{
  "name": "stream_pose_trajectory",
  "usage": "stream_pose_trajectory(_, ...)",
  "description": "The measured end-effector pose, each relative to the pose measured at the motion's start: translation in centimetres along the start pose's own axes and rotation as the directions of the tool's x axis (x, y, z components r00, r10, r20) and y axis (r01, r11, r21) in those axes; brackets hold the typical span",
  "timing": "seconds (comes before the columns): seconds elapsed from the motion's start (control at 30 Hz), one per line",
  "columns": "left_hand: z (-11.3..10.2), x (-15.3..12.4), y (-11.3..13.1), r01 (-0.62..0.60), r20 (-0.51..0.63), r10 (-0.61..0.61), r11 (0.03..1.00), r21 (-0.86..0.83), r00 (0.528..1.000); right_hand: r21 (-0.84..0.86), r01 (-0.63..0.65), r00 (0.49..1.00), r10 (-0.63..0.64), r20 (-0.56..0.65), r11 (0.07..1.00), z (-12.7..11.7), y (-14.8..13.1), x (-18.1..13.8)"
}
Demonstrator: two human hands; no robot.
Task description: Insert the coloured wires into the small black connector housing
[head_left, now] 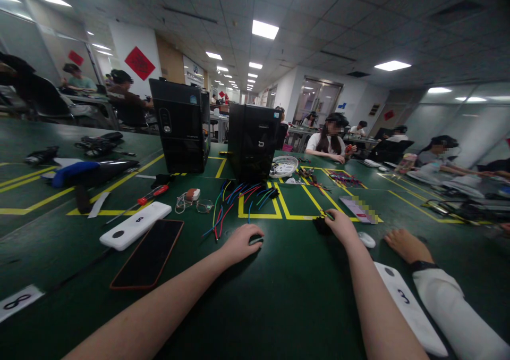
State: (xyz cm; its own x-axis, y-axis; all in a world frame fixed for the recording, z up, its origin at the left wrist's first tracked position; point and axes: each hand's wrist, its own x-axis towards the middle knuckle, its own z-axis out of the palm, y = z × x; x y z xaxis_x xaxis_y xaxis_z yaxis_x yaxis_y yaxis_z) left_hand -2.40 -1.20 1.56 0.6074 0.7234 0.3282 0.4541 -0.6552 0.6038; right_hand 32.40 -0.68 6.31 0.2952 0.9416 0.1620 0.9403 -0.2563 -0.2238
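My left hand [240, 244] rests on the green table with its fingers curled. A small dark item with a pale edge [256, 239] shows between thumb and forefinger; its kind is not clear. Farther right, my right hand [338, 225] pinches a thin dark and yellow-green item [329, 216]. Right below it lies a small black thing [322, 226], and I cannot tell whether the two are joined. Beyond my left hand, loose red, blue, green and black wires [227, 206] spread in front of a black computer case [255, 142].
Left of me lie a phone [148, 253], a white power bank [136, 226], a red screwdriver [153, 194] and glasses [193, 204]. A second computer case [179, 128] stands behind. At right are a white mouse [366, 240], another power bank [410, 307] and another person's hand [408, 247].
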Motion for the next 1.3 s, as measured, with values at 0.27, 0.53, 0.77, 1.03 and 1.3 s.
stream_pose_trajectory(0.27, -0.2, -0.1, 0.4, 0.002, 0.006, -0.002, 1.000, 0.015, 1.000, -0.093, 0.017, 0.999, -0.014, 0.030, 0.995, -0.3, -0.5, -0.3)
stream_pose_trajectory(0.53, -0.3, -0.1, 0.6, -0.003, 0.017, 0.002, 1.000, 0.020, 1.000, -0.102, 0.052, 0.985, -0.034, 0.166, 0.993, -0.3, -1.5, -0.6)
stream_pose_trajectory(0.77, -0.3, -0.2, 0.4, -0.013, 0.010, 0.012, 1.000, 0.020, 1.000, -0.088, -0.137, 0.991, 0.136, -0.014, 0.987, -0.9, -1.0, -0.6)
stream_pose_trajectory(1.03, -0.1, -0.1, 0.4, -0.026, 0.007, 0.026, 0.999, 0.039, 1.000, -0.034, -0.171, 0.985, 0.172, 0.020, 0.985, -1.6, 0.2, -0.4)
stream_pose_trajectory(1.3, -0.1, -0.1, 0.2, -0.024, 0.010, 0.024, 0.998, 0.052, 1.000, -0.050, -0.076, 0.992, 0.081, 0.099, 0.996, -2.1, 0.4, -0.7)
